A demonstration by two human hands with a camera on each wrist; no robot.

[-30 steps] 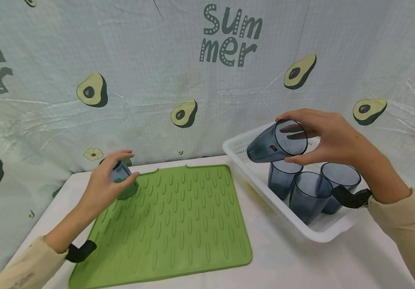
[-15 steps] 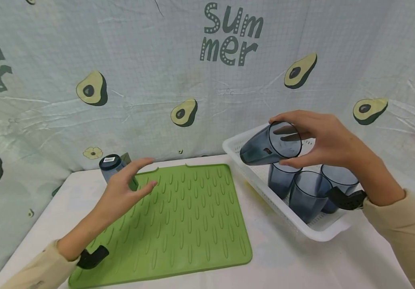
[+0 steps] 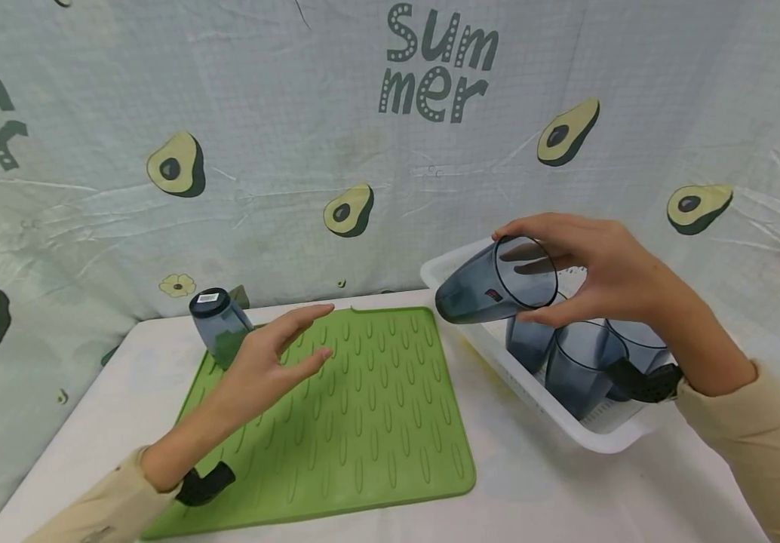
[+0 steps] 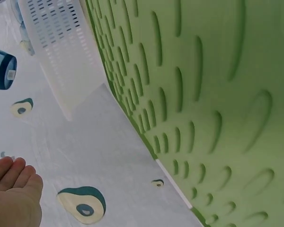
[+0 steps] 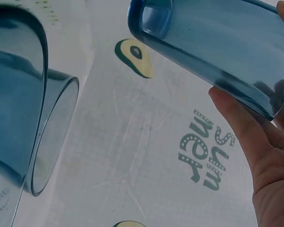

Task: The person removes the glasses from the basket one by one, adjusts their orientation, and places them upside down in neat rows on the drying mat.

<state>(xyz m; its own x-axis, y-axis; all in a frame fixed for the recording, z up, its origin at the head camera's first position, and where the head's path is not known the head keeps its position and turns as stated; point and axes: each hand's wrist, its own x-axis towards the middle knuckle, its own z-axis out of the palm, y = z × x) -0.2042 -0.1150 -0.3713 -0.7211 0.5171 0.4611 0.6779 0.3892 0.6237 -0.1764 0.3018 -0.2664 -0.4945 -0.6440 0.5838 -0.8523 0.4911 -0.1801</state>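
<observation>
In the head view my right hand (image 3: 603,264) grips a blue-tinted drinking glass (image 3: 474,286) near its rim, thumb below and fingers above. The glass is tilted on its side over the left edge of the white basket (image 3: 597,441), base to the left. My left hand (image 3: 274,369) hovers over the green drying mat (image 3: 363,407), holding nothing, fingers and thumb apart. Behind it, a second glass (image 3: 216,324) stands upside down on the mat's far left corner. Up close in the right wrist view, the gripped glass (image 5: 217,52) shows its thick base.
Several more glasses (image 3: 576,369) stand rim up in the basket, close together, right of the mat. A white cloth (image 3: 424,520) covers the table. A printed avocado curtain (image 3: 281,113) hangs behind the table.
My left hand has come off the upside-down glass and moved right over the mat. My right hand has carried its glass left and slightly down, from above the basket toward the mat.
</observation>
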